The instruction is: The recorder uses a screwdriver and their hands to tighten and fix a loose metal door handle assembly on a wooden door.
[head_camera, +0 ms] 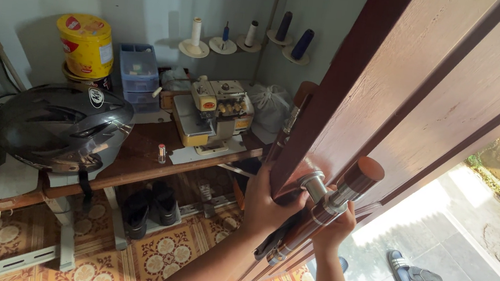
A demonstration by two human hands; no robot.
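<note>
Our left hand (264, 204) fingers clamp the wooden door (434, 93) edge at 6 o'clock; right hand (336, 228) wraps the long pull handle (324, 210). Risk: swinging door pinches left fingers.

My door (434, 87) is reddish varnished wood, grain visible; pull handle (334, 202) glossy wood with polished metal collars; helmet (61, 127) glossy plastic.

We are looking down from 1 head-worn camera, close above a wooden door (434, 87) edge filling the right; we are facing a cluttered table (132, 167) against the wall on the left.
</note>
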